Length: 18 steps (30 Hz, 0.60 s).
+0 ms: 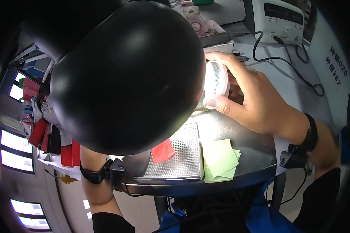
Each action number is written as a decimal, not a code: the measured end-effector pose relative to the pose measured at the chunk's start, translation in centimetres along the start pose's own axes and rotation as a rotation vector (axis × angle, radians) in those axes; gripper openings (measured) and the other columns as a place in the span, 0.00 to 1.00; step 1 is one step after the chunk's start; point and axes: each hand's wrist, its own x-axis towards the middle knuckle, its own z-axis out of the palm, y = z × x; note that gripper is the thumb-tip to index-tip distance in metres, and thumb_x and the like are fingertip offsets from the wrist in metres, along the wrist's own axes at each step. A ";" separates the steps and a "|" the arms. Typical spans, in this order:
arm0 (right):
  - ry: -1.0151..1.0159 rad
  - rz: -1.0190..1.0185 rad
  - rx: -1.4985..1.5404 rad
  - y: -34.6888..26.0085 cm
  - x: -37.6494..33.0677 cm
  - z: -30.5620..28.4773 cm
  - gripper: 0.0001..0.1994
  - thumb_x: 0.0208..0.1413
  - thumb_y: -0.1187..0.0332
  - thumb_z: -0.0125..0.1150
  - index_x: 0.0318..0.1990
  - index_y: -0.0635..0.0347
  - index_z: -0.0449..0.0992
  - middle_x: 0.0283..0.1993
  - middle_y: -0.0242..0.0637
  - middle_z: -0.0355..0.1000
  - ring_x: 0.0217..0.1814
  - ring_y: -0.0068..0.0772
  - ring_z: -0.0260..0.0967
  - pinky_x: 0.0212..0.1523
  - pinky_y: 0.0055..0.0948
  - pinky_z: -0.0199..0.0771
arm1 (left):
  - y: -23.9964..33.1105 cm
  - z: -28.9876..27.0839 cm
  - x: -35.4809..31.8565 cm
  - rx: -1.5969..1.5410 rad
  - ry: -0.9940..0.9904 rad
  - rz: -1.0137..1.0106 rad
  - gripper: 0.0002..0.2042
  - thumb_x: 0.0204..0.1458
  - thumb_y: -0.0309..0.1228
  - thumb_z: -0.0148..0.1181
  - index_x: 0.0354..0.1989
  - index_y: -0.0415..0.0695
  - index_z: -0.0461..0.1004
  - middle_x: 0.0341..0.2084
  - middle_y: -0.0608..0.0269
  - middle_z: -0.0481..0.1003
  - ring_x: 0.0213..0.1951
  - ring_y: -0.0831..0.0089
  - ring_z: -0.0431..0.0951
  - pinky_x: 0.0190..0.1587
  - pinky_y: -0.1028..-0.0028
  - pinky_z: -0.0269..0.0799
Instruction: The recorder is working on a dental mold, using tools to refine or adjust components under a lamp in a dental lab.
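Note:
My right hand (256, 95) is closed round a white dental model (217, 79), its row of teeth facing left under bright light. The thumb presses the model's near end and the fingers reach over its far end. A large round black lamp head (128, 81) covers the middle of the view and cuts off the model's left side. Behind that lamp my left hand is hidden; only the left forearm (97, 190) shows, with a black strap and small camera on it. Below the lamp, a red piece of sheet (163, 151) lies on a perforated metal tray (184, 151).
Pale green paper sheets (221, 159) lie beside the tray on a metal work surface (256, 151). A white control unit (282, 23) with black cables (287, 58) stands at the far right. Red boxes (68, 155) stand at the left, and small containers (200, 25) at the back.

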 end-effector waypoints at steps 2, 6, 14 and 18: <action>-0.001 -0.016 -0.026 -0.4 0.1 0.2 0.35 0.59 0.64 0.67 0.71 0.61 0.57 0.50 0.50 0.79 0.50 0.42 0.81 0.45 0.33 0.81 | 0.0 -0.1 -0.2 0.006 0.005 -0.002 0.12 0.55 0.24 0.67 0.48 0.34 0.80 0.51 0.52 0.80 0.50 0.64 0.80 0.56 0.66 0.74; 0.033 -0.087 -0.093 0.2 0.1 1.1 0.35 0.59 0.64 0.69 0.69 0.65 0.58 0.51 0.53 0.79 0.50 0.46 0.82 0.49 0.35 0.83 | -0.9 0.0 0.1 -0.008 0.002 -0.005 0.13 0.55 0.24 0.67 0.48 0.34 0.80 0.50 0.52 0.80 0.50 0.64 0.80 0.56 0.66 0.74; 0.084 -0.128 -0.076 -0.3 0.3 1.7 0.32 0.59 0.63 0.70 0.65 0.66 0.60 0.49 0.51 0.79 0.51 0.45 0.82 0.53 0.37 0.82 | -1.0 -0.4 0.2 0.010 0.017 -0.005 0.13 0.56 0.25 0.66 0.48 0.34 0.80 0.50 0.51 0.80 0.50 0.63 0.81 0.55 0.65 0.75; 0.071 -0.087 -0.072 -0.5 0.3 1.6 0.32 0.59 0.62 0.71 0.64 0.65 0.61 0.47 0.49 0.79 0.49 0.44 0.83 0.52 0.36 0.83 | -1.1 -0.4 0.2 0.009 0.019 -0.006 0.13 0.56 0.25 0.66 0.49 0.34 0.79 0.50 0.51 0.80 0.50 0.63 0.81 0.55 0.65 0.75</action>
